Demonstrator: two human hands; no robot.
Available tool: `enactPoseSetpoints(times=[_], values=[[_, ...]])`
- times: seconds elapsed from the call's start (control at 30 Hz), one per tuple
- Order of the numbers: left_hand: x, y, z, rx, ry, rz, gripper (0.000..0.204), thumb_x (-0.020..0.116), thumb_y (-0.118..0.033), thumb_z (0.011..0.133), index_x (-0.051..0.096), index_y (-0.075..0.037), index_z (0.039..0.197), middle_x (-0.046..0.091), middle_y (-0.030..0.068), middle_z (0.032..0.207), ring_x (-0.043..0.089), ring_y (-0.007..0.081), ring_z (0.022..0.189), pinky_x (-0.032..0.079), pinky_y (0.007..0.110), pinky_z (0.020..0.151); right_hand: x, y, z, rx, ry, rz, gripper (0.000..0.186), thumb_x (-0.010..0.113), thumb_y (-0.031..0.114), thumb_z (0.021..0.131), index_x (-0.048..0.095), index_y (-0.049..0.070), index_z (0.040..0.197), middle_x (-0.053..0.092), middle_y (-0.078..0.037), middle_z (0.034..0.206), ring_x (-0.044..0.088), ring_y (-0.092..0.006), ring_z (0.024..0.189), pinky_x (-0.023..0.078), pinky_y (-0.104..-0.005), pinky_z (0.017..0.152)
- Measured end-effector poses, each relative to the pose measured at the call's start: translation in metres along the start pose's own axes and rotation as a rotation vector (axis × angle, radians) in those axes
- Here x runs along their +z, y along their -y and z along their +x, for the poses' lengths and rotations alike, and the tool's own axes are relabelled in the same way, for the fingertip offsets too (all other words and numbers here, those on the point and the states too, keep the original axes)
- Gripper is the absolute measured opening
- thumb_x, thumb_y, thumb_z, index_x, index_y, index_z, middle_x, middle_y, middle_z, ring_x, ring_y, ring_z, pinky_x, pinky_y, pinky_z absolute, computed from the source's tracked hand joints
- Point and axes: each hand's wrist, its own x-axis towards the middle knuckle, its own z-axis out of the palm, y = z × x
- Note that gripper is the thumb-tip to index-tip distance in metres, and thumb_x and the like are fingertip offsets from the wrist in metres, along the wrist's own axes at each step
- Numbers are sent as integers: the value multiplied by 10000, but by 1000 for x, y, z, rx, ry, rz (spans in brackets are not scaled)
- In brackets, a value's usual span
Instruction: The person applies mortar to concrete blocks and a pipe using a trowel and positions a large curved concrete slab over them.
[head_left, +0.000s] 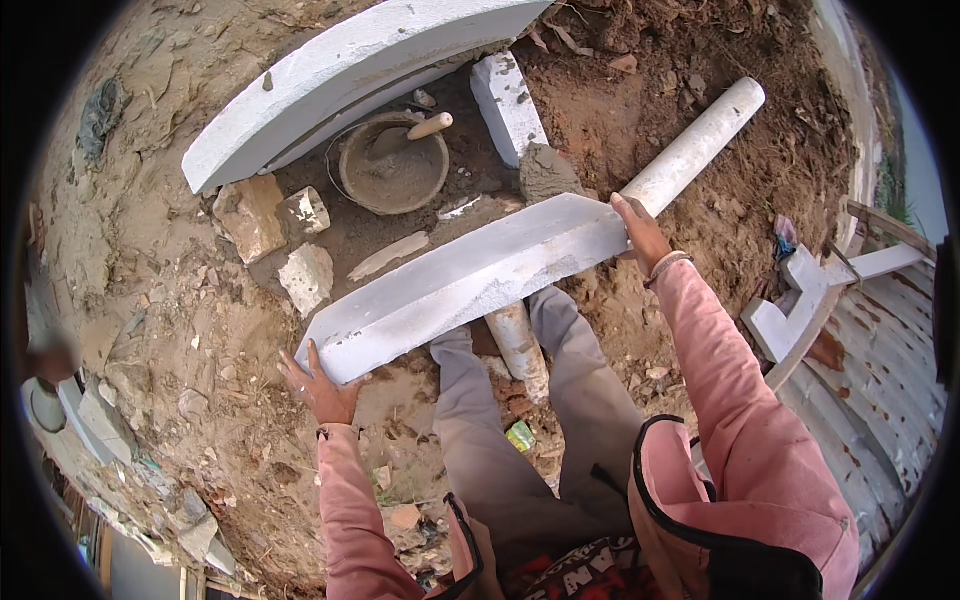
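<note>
Two hands grip one long white concrete slab across the grey-trousered knees: the left hand curls its fingers around the near end, the right hand clasps the far end. Under the slab runs a white pipe. Beyond sits a mortar pan with a trowel, then a curved white slab.

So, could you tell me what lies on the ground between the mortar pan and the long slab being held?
In the head view, between the mortar pan and the slab lie bare wet earth, a small white shard and a flat pale fragment.
</note>
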Motion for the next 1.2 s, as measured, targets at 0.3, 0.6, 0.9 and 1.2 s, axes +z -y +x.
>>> enactPoseSetpoints(times=[0.3,0.6,0.9,1.2], values=[[39,50,18,-801,-154,-1444,575,602,-380,905,437,-12,1314,514,164,1266,529,270,1159,446,411,967,14,-57,63,-20,28,33,480,606,413,836,659,33,1125,680,-167,1006,655,-253,902,494,-334,815],[54,33,20,-749,-174,-1523,438,587,-280,873,524,45,1160,592,180,1083,610,276,902,518,385,772,-11,-43,64,-59,-146,-265,439,514,456,818,720,116,1005,660,-252,1021,625,-386,995,464,-395,897],[51,4,31,-767,-269,-1159,420,591,-269,847,587,73,1092,626,179,1004,604,259,832,499,386,745,-21,-61,76,-85,-128,-212,491,542,439,839,697,18,1039,677,-247,942,647,-323,948,461,-359,880],[68,15,33,-749,-371,-1100,391,615,-282,810,622,46,1022,639,130,909,595,227,778,479,364,707,-23,-53,86,-13,-138,-187,522,569,424,814,672,-22,1065,676,-220,996,627,-283,962,444,-340,885]])
